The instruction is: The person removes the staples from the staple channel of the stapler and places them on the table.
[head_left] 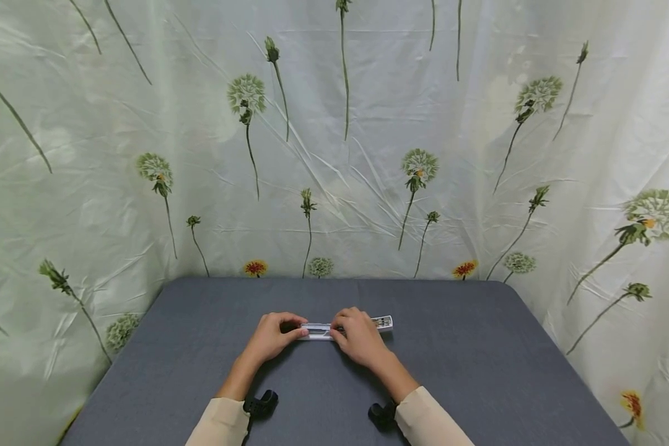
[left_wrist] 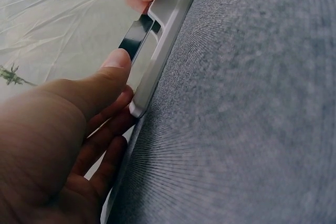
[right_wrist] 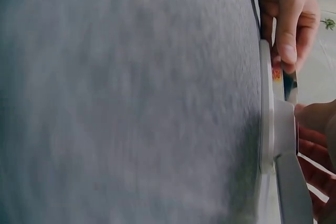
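Head view: illumination is bright and diffuse. Glare marks the creases of the curtain (head_left: pixel 334 214). Soft shadows fall on the tabletop (head_left: pixel 468 371) below the left hand (head_left: pixel 273 337) and right hand (head_left: pixel 359 337). Wrist views: exposure is dimmer, cool-toned. Right wrist view: tabletop blurs leftward; shadow adjoins the white device (right_wrist: pixel 284 124).

The left forearm (head_left: pixel 238 376) and right forearm (head_left: pixel 397 375) slant inward from the near side. The left grip (head_left: pixel 274 337) pinches with thumb (left_wrist: pixel 116 60) and fingers (left_wrist: pixel 110 124). The right grip (head_left: pixel 358 337), near it, pinches too, its back upward.
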{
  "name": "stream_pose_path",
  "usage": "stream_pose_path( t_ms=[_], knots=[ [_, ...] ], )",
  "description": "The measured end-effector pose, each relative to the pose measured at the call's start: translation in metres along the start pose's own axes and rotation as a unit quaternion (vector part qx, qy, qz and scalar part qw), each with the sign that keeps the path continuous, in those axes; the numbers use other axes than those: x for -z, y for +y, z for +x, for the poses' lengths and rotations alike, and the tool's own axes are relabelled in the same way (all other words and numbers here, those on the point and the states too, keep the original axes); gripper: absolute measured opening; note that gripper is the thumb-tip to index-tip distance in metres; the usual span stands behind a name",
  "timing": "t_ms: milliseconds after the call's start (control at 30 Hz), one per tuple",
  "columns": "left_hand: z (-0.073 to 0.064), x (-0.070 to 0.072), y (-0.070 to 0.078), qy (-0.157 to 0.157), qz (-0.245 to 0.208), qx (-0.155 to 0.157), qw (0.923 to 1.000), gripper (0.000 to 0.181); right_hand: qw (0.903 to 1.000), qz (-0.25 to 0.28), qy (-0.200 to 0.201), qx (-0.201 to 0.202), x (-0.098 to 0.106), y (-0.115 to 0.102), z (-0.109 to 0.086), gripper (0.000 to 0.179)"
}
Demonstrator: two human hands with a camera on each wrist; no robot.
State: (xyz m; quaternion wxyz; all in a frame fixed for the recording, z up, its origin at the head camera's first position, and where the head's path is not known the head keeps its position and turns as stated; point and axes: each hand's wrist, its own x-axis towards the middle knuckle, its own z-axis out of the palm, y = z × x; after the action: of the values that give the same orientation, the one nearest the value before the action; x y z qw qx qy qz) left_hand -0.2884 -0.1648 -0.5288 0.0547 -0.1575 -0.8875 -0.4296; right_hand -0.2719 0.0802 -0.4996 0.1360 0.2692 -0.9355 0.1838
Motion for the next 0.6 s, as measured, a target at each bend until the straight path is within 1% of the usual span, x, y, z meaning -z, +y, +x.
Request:
stream_pose_path(
  t_ms=[200,333,467,600],
  knots=[
    [0.0009,-0.0011,-0.0002,-0.002,0.002,-0.002,1.0000,0.018,0.9984,0.044,0.024,-0.025,-0.0061,0.0012,-0.0014,0.007],
    [0.0011,-0.0014,-0.0003,0.000,0.004,-0.003,1.0000,0.017,0.9971,0.058,0.035,-0.035,-0.0066,0.0016,-0.0016,0.010],
    [0.0005,-0.0010,-0.0006,-0.001,0.003,-0.003,1.0000,0.017,0.9959,0.069,0.043,-0.040,-0.0072,0.0004,0.0001,0.017],
    [-0.0001,0.0000,-0.0005,-0.001,0.002,-0.004,1.0000,0.017,0.9958,0.066,0.042,-0.048,-0.0072,-0.0026,0.0041,0.017]
  ],
)
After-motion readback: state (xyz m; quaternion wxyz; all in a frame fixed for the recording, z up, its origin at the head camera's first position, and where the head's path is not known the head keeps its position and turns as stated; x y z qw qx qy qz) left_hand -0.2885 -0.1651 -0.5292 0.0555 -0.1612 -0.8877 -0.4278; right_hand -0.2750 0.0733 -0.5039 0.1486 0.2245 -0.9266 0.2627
